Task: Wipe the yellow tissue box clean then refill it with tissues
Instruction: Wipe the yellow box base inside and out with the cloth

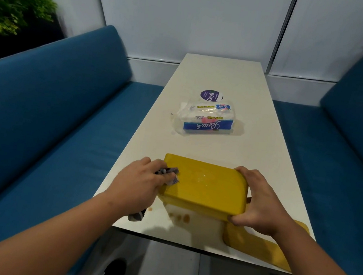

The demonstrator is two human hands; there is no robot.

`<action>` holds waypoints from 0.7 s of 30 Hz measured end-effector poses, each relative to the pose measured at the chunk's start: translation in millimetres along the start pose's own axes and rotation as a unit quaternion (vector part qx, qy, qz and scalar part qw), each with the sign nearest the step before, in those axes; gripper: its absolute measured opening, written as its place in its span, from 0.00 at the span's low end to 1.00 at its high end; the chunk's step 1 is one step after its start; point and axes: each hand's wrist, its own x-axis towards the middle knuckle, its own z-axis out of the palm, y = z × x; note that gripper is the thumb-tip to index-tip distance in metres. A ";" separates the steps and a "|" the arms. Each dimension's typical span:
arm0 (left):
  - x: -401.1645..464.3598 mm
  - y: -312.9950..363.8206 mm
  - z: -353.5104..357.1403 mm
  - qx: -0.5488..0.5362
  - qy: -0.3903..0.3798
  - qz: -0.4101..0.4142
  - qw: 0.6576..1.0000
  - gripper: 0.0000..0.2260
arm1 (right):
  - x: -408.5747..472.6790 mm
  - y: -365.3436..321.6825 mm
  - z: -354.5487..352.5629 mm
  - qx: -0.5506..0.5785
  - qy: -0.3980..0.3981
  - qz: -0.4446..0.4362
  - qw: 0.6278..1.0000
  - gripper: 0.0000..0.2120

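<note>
You see the yellow tissue box (204, 184) tilted up off the table near its front edge, its broad smooth face toward you, a pale smear near its middle. Its separate yellow lid (258, 244) lies flat just to its right. The tissue pack (203, 119), clear plastic with blue printing, lies farther back.

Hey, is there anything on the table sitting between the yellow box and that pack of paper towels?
Nothing visible. The bare white table lies between the yellow tissue box and the paper towel pack. The left hand presses a cloth on the box; the right hand grips its other end.
</note>
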 end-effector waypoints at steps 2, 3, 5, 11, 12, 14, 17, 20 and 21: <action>0.3 -3.6 -0.8 -0.003 0.008 -0.050 0.999 0.16 | -1.0 -0.1 1.1 0.000 0.007 -0.003 1.000 0.51; 0.7 0.8 -0.3 -0.009 0.012 -0.050 0.999 0.16 | -1.4 0.2 1.3 -0.001 0.009 -0.006 1.000 0.51; 1.6 18.6 3.1 -0.023 0.000 0.001 1.000 0.16 | -2.4 -0.5 1.7 -0.002 0.009 -0.010 1.000 0.50; 4.1 6.1 0.0 -0.013 0.015 -0.041 0.999 0.17 | -2.8 -2.1 1.7 -0.009 0.013 -0.005 1.000 0.51; 3.1 4.7 -0.1 -0.017 0.022 -0.065 0.997 0.17 | -3.0 -2.3 1.1 -0.011 0.014 -0.005 1.000 0.51; 3.6 9.3 2.4 -0.021 0.024 -0.069 0.997 0.17 | -2.1 -2.6 -3.6 -0.022 0.013 -0.009 1.000 0.52; 5.4 15.8 5.3 -0.019 0.022 -0.053 0.998 0.17 | -0.3 -1.3 -11.4 -0.031 0.005 -0.001 0.999 0.54; 8.9 9.8 5.9 -0.013 0.024 -0.093 0.995 0.16 | -1.7 2.6 -8.8 -0.019 0.006 0.011 1.000 0.53; 9.6 10.9 6.6 -0.014 0.030 -0.104 0.994 0.16 | -3.2 4.0 -6.6 -0.016 0.007 0.013 1.000 0.52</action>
